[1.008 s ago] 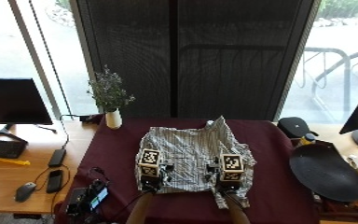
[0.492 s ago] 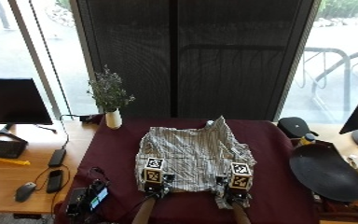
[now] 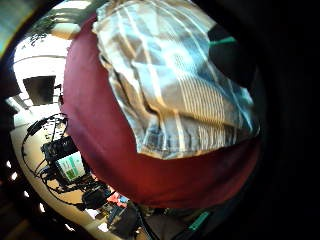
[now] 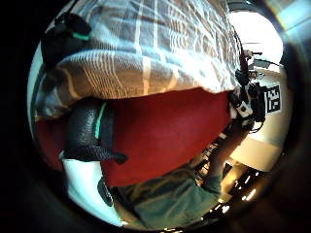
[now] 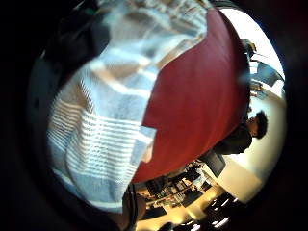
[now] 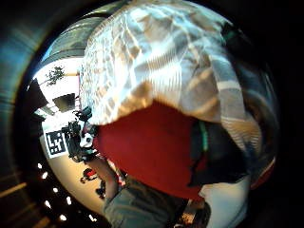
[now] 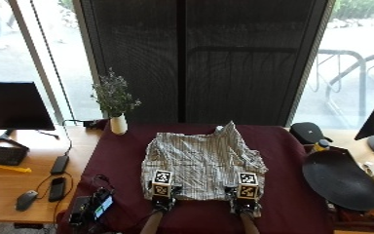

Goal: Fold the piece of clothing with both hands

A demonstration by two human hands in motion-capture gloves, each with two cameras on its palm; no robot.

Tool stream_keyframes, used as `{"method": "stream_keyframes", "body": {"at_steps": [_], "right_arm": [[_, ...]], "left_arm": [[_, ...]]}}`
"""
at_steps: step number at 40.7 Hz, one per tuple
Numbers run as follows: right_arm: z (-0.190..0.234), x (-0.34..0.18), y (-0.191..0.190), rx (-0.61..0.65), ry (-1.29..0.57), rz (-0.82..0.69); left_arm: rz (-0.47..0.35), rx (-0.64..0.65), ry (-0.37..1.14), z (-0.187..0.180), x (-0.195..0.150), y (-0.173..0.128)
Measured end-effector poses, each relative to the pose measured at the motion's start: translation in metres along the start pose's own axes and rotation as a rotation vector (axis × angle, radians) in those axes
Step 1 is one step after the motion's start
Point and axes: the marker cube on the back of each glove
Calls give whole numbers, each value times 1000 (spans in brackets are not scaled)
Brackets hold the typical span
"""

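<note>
Left hand: my left hand sits low and centre-left in the outside view, its fingers curled under the shirt's near hem, pinching it.
Right hand: my right hand is beside it, low and centre-right, fingers likewise gripping the hem.
Shirt: I see the shirt, white with fine dark stripes, spread rumpled mid-frame, collar pointing away.
Cloth: the shirt lies on a maroon cloth.

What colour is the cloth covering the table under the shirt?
Dark maroon tablecloth, clearest in the outside view.
</note>
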Motion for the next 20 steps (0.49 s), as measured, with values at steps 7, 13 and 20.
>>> {"method": "stream_keyframes", "body": {"at_steps": [7, 13, 20], "right_arm": [[-9, 3, -8, 167, 176, 63], [-17, 0, 1, 176, 227, 56], [-57, -10, 53, 77, 184, -77]], "left_arm": [[-31, 252, -9, 31, -7, -44], [-31, 268, -7, 32, -14, -56], [42, 108, -10, -19, -25, -2]]}}
